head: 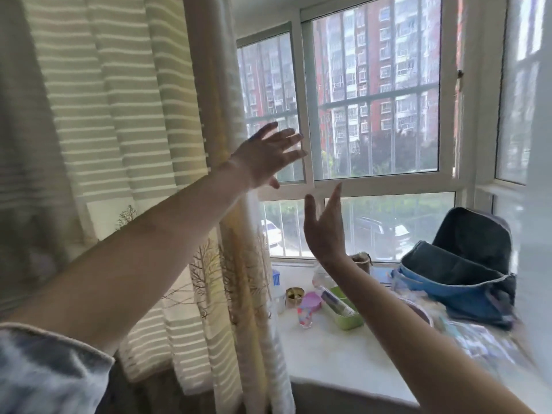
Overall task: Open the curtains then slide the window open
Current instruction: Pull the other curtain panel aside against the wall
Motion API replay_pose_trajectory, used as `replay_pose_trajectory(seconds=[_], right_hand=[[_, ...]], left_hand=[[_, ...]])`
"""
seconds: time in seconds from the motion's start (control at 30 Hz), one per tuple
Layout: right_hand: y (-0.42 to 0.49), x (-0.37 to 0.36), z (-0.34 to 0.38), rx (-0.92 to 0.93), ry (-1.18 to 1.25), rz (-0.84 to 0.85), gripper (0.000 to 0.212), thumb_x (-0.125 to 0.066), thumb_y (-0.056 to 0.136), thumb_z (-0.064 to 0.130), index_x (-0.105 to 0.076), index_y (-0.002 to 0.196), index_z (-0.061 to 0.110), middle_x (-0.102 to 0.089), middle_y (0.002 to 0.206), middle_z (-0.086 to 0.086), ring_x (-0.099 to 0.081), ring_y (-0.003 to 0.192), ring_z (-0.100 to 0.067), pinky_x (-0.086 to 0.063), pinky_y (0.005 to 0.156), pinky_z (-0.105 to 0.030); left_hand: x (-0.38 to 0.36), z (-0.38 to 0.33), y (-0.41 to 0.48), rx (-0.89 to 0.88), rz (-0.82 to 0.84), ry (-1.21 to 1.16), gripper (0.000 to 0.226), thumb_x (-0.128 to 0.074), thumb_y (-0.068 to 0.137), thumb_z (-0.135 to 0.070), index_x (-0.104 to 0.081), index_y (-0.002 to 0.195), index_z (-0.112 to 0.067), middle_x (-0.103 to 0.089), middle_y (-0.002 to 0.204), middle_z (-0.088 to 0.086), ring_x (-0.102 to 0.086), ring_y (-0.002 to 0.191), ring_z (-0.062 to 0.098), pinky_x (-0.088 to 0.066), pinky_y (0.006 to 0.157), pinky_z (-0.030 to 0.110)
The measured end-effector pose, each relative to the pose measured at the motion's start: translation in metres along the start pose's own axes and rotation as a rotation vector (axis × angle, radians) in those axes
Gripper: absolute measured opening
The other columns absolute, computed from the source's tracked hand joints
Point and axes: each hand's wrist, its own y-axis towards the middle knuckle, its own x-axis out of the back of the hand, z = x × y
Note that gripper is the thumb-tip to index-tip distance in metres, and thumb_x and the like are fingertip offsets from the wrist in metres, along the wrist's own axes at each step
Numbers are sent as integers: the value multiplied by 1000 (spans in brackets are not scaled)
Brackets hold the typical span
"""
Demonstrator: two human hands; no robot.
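A striped beige curtain (119, 121) hangs bunched at the left, its edge reaching down past the sill. The white-framed sliding window (307, 115) is uncovered behind it, red apartment blocks showing through the glass. My left hand (268, 153) is raised with fingers spread, just right of the curtain's edge and in front of the window's vertical frame bar, holding nothing. My right hand (324, 225) is lifted lower, fingers apart and pointing up, in front of the lower pane and also empty.
The wide white sill (343, 354) carries a green box (343, 309), a small tin (294, 297), a pink cup (307, 312), papers, and an open blue backpack (460, 270) at the right. Another window pane (516, 100) angles in at the far right.
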Motion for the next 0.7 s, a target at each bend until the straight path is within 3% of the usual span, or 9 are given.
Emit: replay_pose_trajectory(seconds=[0.1, 0.17, 0.27, 0.37, 0.47, 0.6, 0.7], right_hand=[[-7, -39, 10, -10, 20, -7, 88, -36, 101, 58, 7, 161, 11, -2, 170, -10, -12, 156, -24, -12, 124, -33], [-6, -62, 16, -25, 15, 9, 86, -40, 102, 52, 5, 161, 9, -2, 170, -9, -10, 156, -21, -9, 114, -22], [-2, -96, 22, -16, 21, 23, 88, -43, 101, 51, 4, 161, 7, -1, 170, -9, -7, 156, -19, -3, 110, -15], [3, -129, 20, -10, 61, 42, 98, -45, 95, 62, 3, 161, 8, -3, 170, -11, -8, 156, -21, -8, 117, -23], [16, -164, 10, 4, 29, 61, 104, -54, 92, 63, 2, 161, 7, -8, 169, -14, -11, 156, -25, -16, 125, -35], [38, -204, 4, -16, 6, 77, 119, -62, 82, 72, 1, 160, 8, -18, 167, -17, -23, 153, -30, -32, 119, -47], [49, -233, -2, 7, -33, 78, 126, -64, 75, 77, 3, 160, 12, -23, 165, -19, -33, 148, -34, -42, 111, -52]], left_hand=[[-13, 20, -11, -25, -3, -5, 100, -72, 78, -55, -17, 158, -30, -8, 167, 1, -6, 154, 19, -6, 124, 48], [-25, 31, -18, -70, -18, -22, 101, -69, 76, -64, -20, 157, -31, -9, 167, 2, -7, 154, 20, -6, 124, 48], [-47, 47, -25, -153, -19, -53, 104, -61, 71, -80, -21, 156, -35, -9, 167, 1, -4, 154, 20, -2, 124, 48], [-65, 62, -30, -206, 24, -48, 109, -54, 66, -88, -15, 156, -41, -2, 168, 0, 3, 154, 20, 4, 123, 48], [-85, 73, -34, -190, 202, -3, 112, -67, 66, -78, -9, 156, -45, 12, 167, 0, 15, 153, 22, 10, 122, 51], [-109, 81, -32, -194, 304, 122, 119, -78, 68, -61, -2, 157, -41, 17, 166, 5, 17, 152, 26, 11, 121, 53], [-136, 90, -25, -188, 334, 178, 129, -81, 63, -62, 4, 157, -40, 20, 165, 8, 19, 151, 29, 7, 120, 58]])
